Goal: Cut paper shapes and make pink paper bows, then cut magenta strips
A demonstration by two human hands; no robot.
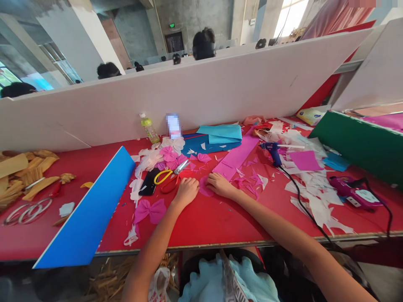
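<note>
Where a small pink piece [206,187] lies on the red bench [201,226], the left hand [188,191] and the right hand [217,184] flank it, fingers bent; the right hand's overlap its edge. Whether either hand pinches anything, I cannot tell. Just beyond lie scissors [180,167] and a long pink strip [237,156], then a folded turquoise sheet [225,135] before the white partition [195,92].

Your right hand [220,184] hid part of the pink piece [204,191]; whether your left hand [188,191] touched it was unclear. Blurring masked the bright screen [174,126]; the lower edge cropped your arms [283,218].
</note>
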